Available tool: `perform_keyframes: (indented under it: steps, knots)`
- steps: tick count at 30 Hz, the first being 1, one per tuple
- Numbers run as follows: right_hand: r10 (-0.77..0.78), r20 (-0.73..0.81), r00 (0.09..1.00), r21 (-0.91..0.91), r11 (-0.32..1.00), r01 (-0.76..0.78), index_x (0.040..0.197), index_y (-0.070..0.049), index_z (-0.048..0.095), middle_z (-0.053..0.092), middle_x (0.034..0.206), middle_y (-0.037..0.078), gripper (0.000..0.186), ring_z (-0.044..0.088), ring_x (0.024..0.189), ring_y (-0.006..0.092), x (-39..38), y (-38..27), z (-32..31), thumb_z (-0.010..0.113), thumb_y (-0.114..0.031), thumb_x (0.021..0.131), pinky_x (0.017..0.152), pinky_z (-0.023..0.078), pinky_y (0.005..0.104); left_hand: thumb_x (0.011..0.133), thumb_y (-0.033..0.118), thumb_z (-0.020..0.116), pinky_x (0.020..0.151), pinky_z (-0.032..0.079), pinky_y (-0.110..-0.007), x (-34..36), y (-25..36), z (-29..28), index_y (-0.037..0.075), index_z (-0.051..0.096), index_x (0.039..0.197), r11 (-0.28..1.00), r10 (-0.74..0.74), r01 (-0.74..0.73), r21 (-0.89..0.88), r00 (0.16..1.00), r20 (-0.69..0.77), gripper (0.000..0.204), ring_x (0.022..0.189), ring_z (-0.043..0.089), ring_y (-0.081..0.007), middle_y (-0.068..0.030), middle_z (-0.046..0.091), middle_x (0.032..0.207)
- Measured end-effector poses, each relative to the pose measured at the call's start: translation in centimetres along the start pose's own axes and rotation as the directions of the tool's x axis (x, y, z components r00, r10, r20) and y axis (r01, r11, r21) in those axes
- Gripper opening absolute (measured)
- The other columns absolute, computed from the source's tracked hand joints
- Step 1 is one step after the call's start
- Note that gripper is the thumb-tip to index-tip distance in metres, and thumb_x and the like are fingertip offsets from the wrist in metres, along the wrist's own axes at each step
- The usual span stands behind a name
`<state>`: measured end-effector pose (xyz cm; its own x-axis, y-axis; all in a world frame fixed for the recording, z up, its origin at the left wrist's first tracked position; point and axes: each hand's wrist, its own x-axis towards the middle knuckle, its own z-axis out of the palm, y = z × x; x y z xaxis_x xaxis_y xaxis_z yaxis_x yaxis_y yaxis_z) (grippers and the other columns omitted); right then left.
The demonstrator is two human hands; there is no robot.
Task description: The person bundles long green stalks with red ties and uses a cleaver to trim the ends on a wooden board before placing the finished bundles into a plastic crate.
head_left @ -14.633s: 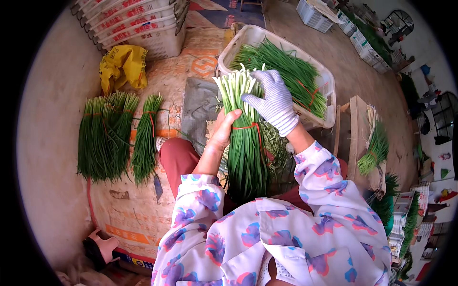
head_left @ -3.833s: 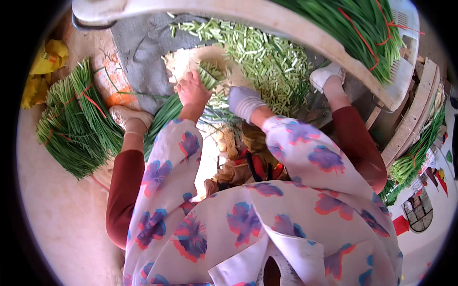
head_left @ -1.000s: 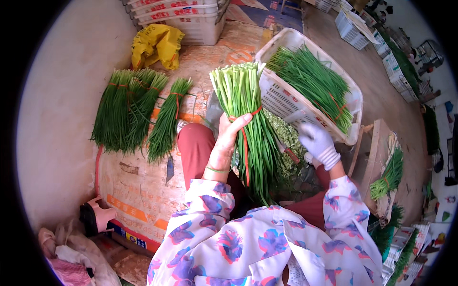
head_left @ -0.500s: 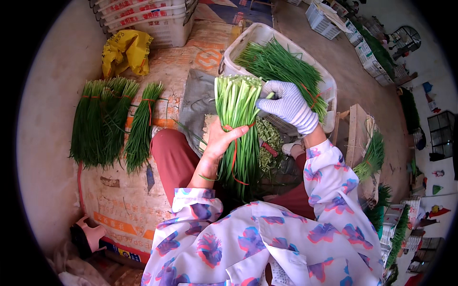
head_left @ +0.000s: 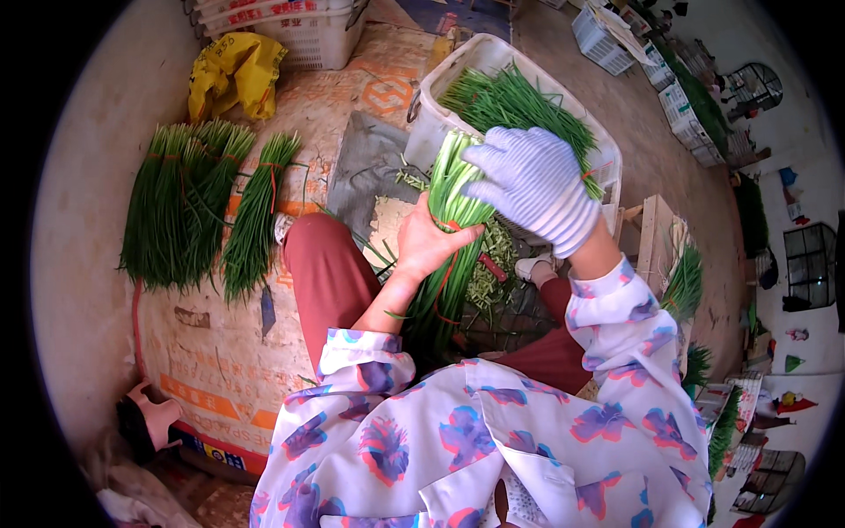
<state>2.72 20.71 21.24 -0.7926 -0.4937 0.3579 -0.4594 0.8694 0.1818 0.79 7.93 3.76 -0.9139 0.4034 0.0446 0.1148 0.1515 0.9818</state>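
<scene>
My bare left hand [head_left: 433,242] is wrapped round a bunch of chives [head_left: 458,204] just at its red tie. Pale cut stem ends point up and away from me, and the green leaves hang down toward my lap, where their tips are partly hidden. A second, loose red band circles the leaves lower down. My right hand [head_left: 539,187], in a grey-and-white striped glove, lies against the right side of the stems with its fingers stretched out and apart. Below the bunch, a heap of chopped green trimmings [head_left: 497,273] lies on the floor beside a red-handled tool [head_left: 493,267].
Several tied chive bunches [head_left: 189,211] lie on the cardboard at left. A white crate [head_left: 612,176] with more chives stands ahead right. A yellow bag [head_left: 236,75] and stacked white crates [head_left: 308,40] are at far left; a wooden stool [head_left: 653,238] stands at right.
My right hand has gone from pinching stems at the bunch's right edge to fingers spread across its side. The bunch has turned, its cut ends shifting right.
</scene>
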Motion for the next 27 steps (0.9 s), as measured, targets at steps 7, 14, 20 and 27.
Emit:
perform_keyframes:
  steps: [7,14,20,27]
  knots:
    - [0.4,-0.174,0.9,0.501,0.823,-0.268,0.075,-0.003,0.063,0.052,0.067,0.004,0.004,0.053,0.063,0.0176,-1.6,0.1,-0.7,0.066,-0.005,0.078,0.058,0.04,0.0286,0.058,0.046,0.082,0.087,0.049,-0.043,-0.7,0.2,0.2,0.002,0.046,0.128,0.992,-0.04,0.043,0.121,0.999,-0.027,0.09,0.097,0.064,-0.0349,-0.0194,0.067,0.102]
    - [0.076,0.751,0.656,0.632,0.207,-0.747,0.126,0.003,0.049,0.067,0.075,0.009,0.071,0.065,0.068,0.0214,-11.0,-0.3,-2.8,0.082,-0.021,0.068,0.064,0.051,0.0295,0.059,0.039,0.084,0.088,0.049,-0.042,-1.0,1.0,0.2,0.003,0.05,0.122,0.981,0.132,-0.093,0.172,0.964,-0.232,0.08,0.101,0.062,-0.0335,-0.0177,0.064,0.108]
    - [0.441,0.363,0.821,0.642,0.521,-0.563,0.146,0.006,0.013,0.036,0.141,0.03,0.129,0.041,0.128,0.0426,-15.0,-3.9,9.9,0.09,-0.035,0.05,0.108,0.034,0.0419,0.055,0.028,0.085,0.088,0.048,-0.04,-1.5,2.2,-0.2,0.0,0.049,0.123,0.966,0.248,-0.258,0.017,0.91,-0.331,0.082,0.099,0.062,-0.0319,-0.0175,0.061,0.11]
    - [0.521,0.308,0.796,0.765,0.362,-0.533,0.144,-0.003,0.032,0.054,0.131,0.02,0.102,0.055,0.117,0.035,-16.2,-5.6,14.3,0.083,-0.035,0.06,0.1,0.043,0.0416,0.063,0.018,0.088,0.093,0.045,-0.034,-0.3,9.1,0.1,-0.003,0.046,0.124,0.86,0.269,-0.409,-0.306,0.871,-0.411,0.076,0.102,0.056,-0.0207,-0.0118,0.057,0.113]
